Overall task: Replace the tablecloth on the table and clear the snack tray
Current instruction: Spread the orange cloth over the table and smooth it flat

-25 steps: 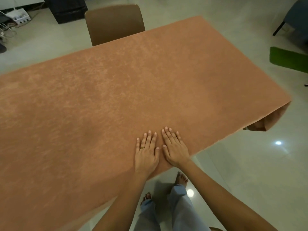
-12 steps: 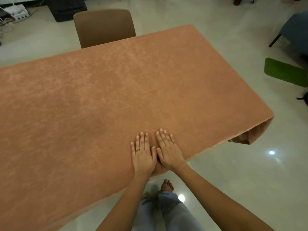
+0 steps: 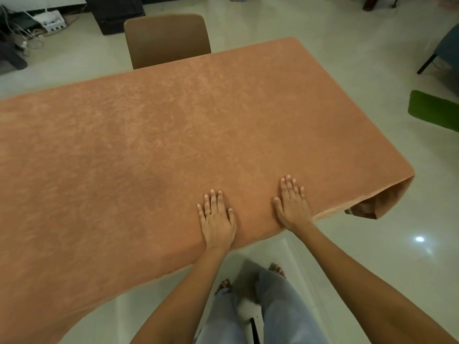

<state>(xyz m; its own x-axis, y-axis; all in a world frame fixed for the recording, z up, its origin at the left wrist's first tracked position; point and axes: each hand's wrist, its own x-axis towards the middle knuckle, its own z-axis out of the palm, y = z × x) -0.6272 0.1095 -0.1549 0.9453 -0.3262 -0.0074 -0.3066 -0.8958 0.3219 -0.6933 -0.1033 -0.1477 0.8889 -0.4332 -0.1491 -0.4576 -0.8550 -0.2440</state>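
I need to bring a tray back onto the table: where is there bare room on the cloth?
The tablecloth shows bare from the brown chair at the far edge down to the near edge. Only the near right is taken: the left hand and right hand press flat there, a bare strip between them.

Under my left hand and right hand the tablecloth is a matt, terracotta cloth with a mottled, suede-like nap, lying smooth across the top. Beyond its far edge, the chair back looks like smooth brown plastic or leatherette; I cannot tell which. Around the tablecloth the floor is glossy pale tile that mirrors a light.
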